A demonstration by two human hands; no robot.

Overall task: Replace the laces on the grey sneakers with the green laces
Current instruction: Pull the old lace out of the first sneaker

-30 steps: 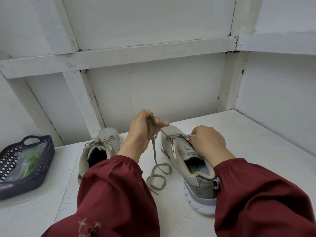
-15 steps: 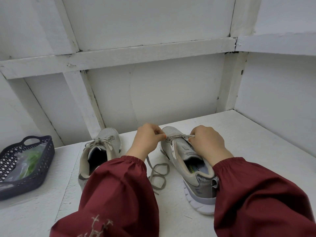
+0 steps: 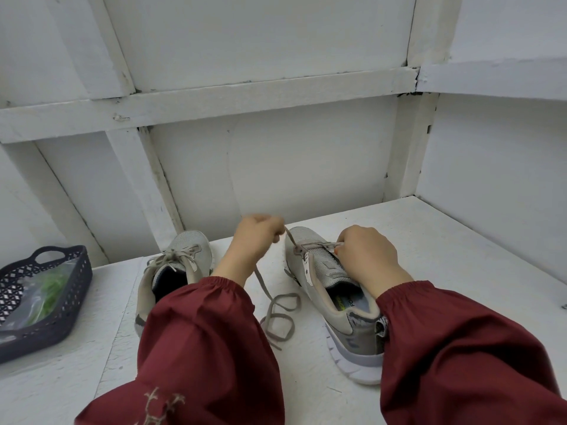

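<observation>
One grey lace (image 3: 291,239), pinched in the grip of the left hand (image 3: 256,237), runs taut down-right to eyelets (image 3: 299,249) just beside the right hand (image 3: 365,256), whose grip holds the sneaker (image 3: 325,268).

Left hand (image 3: 256,237): raised, fingers closed in a fist round the grey lace (image 3: 263,283), knuckles toward the far side. Right hand (image 3: 365,256): lower and to the right, fingers curled, tips pinching the same lace. Both forearms reach forward, apart, in a dark red left sleeve (image 3: 208,338) and right sleeve (image 3: 460,348).
</observation>
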